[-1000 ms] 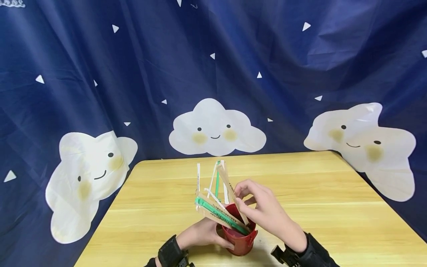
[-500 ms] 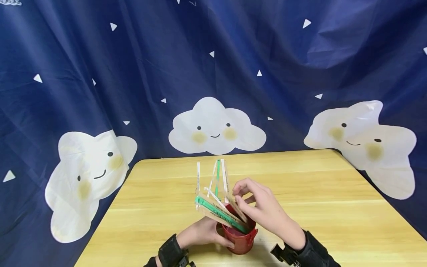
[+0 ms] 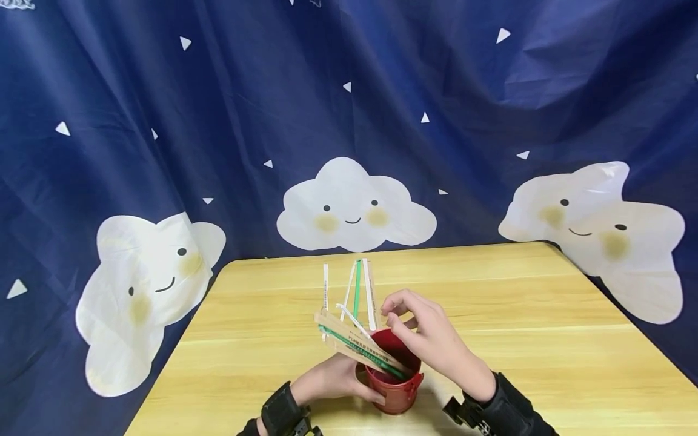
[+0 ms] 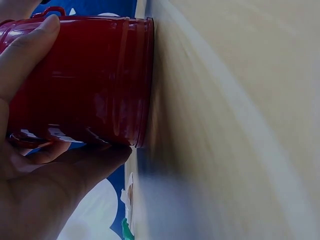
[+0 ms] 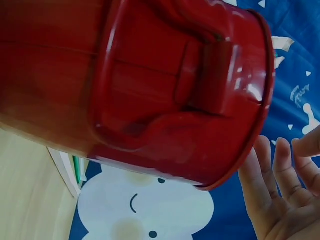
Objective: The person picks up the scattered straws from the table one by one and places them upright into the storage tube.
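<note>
A small red metal bucket (image 3: pixel 397 396) stands on the table, and my left hand (image 3: pixel 334 380) grips its left side with the thumb in front. Several wrapped straws, with brown (image 3: pixel 354 339) and green (image 3: pixel 364 351) ones showing, stick out of the bucket and lean left over the rim. My right hand (image 3: pixel 436 336) hovers at the bucket's right rim with bent fingers and nothing between them. In the right wrist view, its fingertips are right by the rim of the bucket (image 5: pixel 170 95). The left wrist view shows left fingers (image 4: pixel 82 165) along the bucket's wall.
Beyond the bucket, several straws lie on the wooden table (image 3: pixel 518 303), among them a green straw (image 3: pixel 357 290) and white straws (image 3: pixel 326 284). A dark blue curtain (image 3: pixel 245 109) with white clouds hangs behind the table's far edge.
My right hand has let go of a brown wrapped straw it pinched one second ago. That straw has tipped left onto the others in the bucket. The left hand keeps its hold.
</note>
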{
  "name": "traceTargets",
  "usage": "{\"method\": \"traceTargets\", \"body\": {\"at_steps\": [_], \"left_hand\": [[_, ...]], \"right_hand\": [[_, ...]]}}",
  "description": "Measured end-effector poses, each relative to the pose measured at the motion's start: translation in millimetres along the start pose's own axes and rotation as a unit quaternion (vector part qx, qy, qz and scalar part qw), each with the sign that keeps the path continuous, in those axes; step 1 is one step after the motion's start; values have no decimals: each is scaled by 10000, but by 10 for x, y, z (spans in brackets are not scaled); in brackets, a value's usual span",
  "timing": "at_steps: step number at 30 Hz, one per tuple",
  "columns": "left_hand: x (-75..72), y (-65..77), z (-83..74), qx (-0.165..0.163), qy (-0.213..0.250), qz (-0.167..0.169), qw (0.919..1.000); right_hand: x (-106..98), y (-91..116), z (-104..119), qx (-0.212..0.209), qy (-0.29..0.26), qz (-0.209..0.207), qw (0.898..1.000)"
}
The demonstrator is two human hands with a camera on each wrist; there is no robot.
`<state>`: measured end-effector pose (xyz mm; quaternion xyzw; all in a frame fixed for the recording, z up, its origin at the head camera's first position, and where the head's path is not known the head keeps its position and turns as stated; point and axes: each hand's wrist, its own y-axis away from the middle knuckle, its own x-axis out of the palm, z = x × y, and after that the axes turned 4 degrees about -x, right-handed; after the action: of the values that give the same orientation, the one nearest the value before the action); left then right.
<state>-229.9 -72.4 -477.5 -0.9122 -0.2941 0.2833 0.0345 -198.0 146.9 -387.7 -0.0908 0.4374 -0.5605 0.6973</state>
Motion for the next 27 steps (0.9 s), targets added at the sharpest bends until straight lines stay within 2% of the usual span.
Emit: {"method": "traceTargets", "body": {"at_steps": [6,10,13,16,20,23,27], "left_hand": [[20,-2,-5,50,185,-24,9998],[19,-9,2,12,15,-51,10000],[10,-19,-16,-42,41,-69,10000],[-13,-8,-92,-154,259,-72,9995],[-44,5,-224,-246,288,-116,9992],[-40,1,-248,-284,235,-168,9992],[-33,-3,-253,-435,333,-168,9984]], "right_hand": [[15,5,-57,81,-47,36,10000],[36,-13,-129,321,-267,-69,9991],[96,-40,-249,613,-499,-215,9966],[195,-89,-422,1010,-754,-261,9917],[316,-219,-678,1563,-903,12,9836],[392,-340,-890,1847,-523,409,9805],[497,-488,-1157,2086,568,930,9719]]}}
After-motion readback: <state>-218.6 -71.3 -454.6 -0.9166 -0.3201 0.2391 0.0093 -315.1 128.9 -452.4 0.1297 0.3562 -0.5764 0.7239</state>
